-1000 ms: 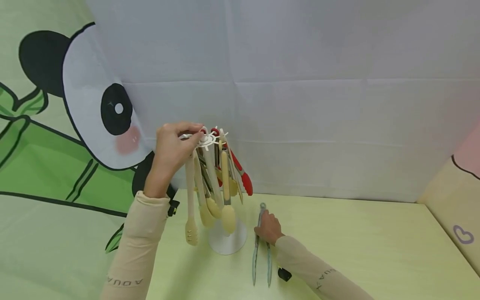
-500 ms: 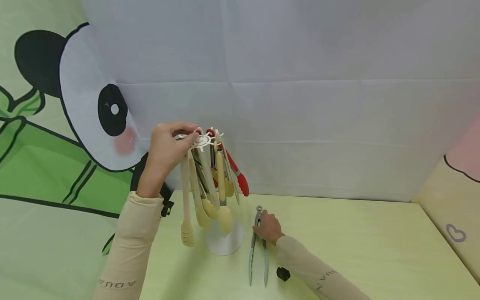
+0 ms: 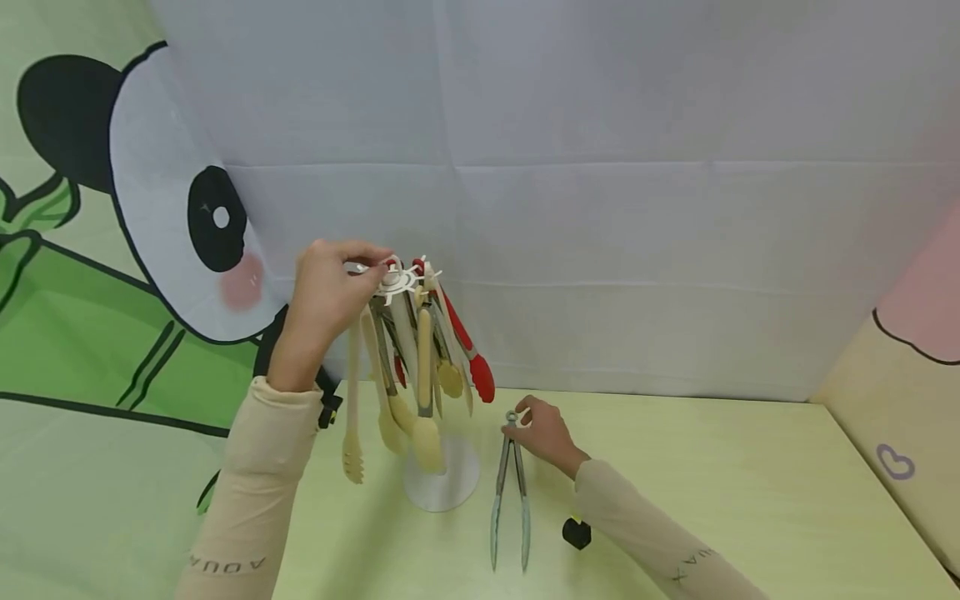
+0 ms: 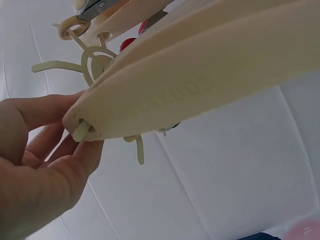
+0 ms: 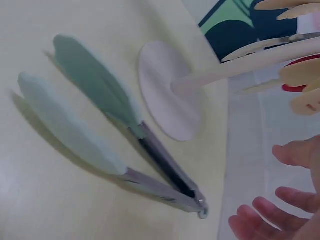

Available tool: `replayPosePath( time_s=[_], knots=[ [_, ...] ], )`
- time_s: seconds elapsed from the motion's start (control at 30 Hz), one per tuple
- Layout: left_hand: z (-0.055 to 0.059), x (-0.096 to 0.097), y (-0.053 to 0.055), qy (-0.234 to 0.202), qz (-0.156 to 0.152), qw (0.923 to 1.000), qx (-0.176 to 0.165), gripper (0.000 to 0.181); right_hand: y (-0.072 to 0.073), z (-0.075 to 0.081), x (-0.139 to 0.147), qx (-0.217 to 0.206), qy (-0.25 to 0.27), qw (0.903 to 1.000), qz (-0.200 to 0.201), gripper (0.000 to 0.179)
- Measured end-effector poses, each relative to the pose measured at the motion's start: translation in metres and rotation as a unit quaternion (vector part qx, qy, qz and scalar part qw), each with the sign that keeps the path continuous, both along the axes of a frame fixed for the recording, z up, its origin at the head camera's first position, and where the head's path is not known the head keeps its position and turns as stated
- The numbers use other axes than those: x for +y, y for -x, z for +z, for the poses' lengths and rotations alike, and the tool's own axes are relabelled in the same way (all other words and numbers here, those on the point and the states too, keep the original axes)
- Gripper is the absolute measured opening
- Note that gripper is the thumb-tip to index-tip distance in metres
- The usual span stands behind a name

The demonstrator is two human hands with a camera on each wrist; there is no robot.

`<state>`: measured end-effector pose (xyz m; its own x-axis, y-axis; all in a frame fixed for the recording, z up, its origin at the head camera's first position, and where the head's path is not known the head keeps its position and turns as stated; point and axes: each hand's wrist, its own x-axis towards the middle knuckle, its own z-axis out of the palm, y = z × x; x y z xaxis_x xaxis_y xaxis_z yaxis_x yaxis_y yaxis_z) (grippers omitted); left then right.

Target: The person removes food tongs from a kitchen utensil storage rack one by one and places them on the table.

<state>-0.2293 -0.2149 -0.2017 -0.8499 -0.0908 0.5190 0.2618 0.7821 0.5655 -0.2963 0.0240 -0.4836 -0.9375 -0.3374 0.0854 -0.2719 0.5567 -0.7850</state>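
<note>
My left hand (image 3: 330, 296) pinches the top of a white rotating utensil rack (image 3: 396, 283), at one of its hooks. In the left wrist view, those fingers meet the end of a cream utensil handle (image 4: 165, 85) hung on that hook. Cream spatula-like heads (image 3: 427, 446) and red-tipped tongs (image 3: 482, 379) dangle around the post. Steel tongs with grey-green tips (image 3: 510, 508) lie spread on the table right of the rack. Over their ring end hovers my right hand (image 3: 546, 432), fingers loosely bent. In the right wrist view that hand (image 5: 290, 200) is apart from the tongs.
The rack's round white base (image 3: 442, 492) stands on a pale yellow table (image 3: 712, 483). A white cloth wall (image 3: 600, 250) rises behind, and a panda-print cloth (image 3: 165, 208) hangs at the left. A black wrist camera (image 3: 577, 533) sits below the right sleeve.
My right hand has let go of the tongs and drawn back from them, up and right. The utensils on the rack have turned a little. The whole scene has shifted left with the head.
</note>
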Motion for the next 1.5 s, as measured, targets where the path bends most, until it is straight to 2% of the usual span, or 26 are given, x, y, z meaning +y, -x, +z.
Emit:
replayPosePath(
  time_s=[0.17, 0.3, 0.47, 0.67, 1.07, 1.23, 1.3, 1.5],
  knots=[
    [0.004, 0.002, 0.001, 0.027, 0.006, 0.9996, -0.006, 0.021, -0.003, 0.022, 0.003, 0.012, 0.044, 0.9988, 0.015, 0.030],
    [0.005, 0.000, 0.001, 0.031, -0.001, 0.9994, -0.019, 0.021, -0.005, 0.038, 0.007, 0.028, 0.063, 0.9975, 0.014, 0.029],
    [0.006, -0.001, 0.002, 0.032, -0.009, 0.9993, -0.015, 0.020, -0.006, 0.055, 0.011, 0.033, 0.087, 0.9956, 0.013, 0.029],
    [0.005, -0.002, 0.003, 0.030, -0.013, 0.9994, -0.014, 0.019, -0.013, 0.077, 0.011, 0.046, 0.122, 0.9910, 0.030, 0.031],
    [0.002, -0.005, 0.006, 0.027, 0.000, 0.9996, -0.011, 0.019, -0.020, 0.106, 0.001, 0.080, 0.165, 0.9784, 0.096, 0.041],
    [0.000, -0.005, 0.006, 0.027, 0.002, 0.9996, -0.009, 0.019, -0.022, 0.113, -0.005, 0.080, 0.182, 0.9730, 0.117, 0.047],
    [0.000, -0.005, 0.006, 0.029, 0.003, 0.9995, -0.010, 0.019, -0.025, 0.118, -0.007, 0.076, 0.188, 0.9714, 0.123, 0.049],
    [0.000, -0.005, 0.004, 0.038, 0.000, 0.9992, -0.012, 0.021, -0.046, 0.149, -0.013, 0.062, 0.197, 0.9682, 0.141, 0.053]
  ],
)
